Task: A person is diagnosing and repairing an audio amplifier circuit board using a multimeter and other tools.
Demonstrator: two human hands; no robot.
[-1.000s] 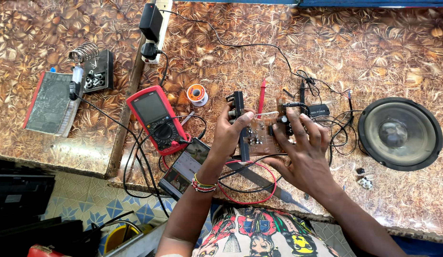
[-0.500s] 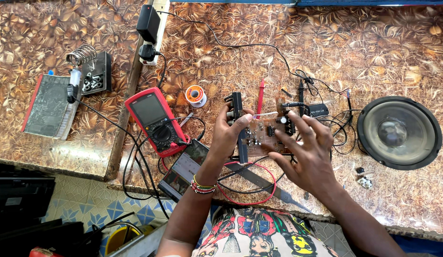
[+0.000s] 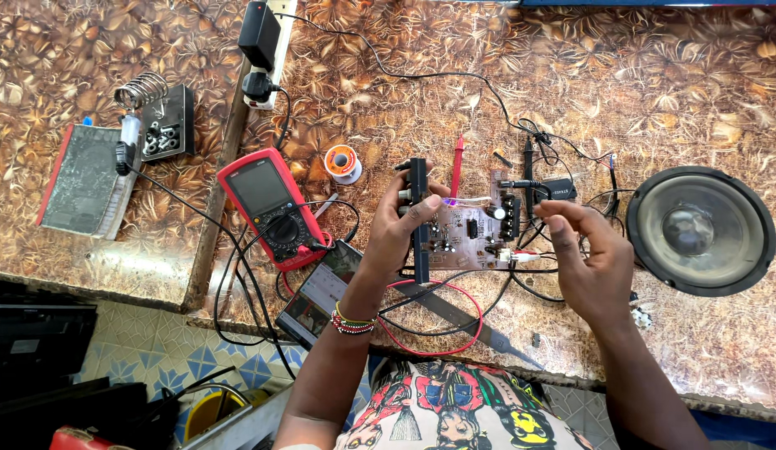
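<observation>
A brown circuit board is gripped at its black heatsink edge by the left hand, above the patterned worktop. The right hand, fingers pinched narrow, is held beside the board's connectors. Attached wires could be snagged and pulled loose.

Small electronics repair workshop, by the kit spread on the desk, a brown leaf-patterned top. Red multimeter w/ leads, soldering iron stand w/ coil holder, solder spool, red probe & black probe. Bare circuit board w/ wires all round, loose speaker cone at the side. Power strip w/ black adapter plugged in. Phone at desk edge; tiled floor below.
</observation>
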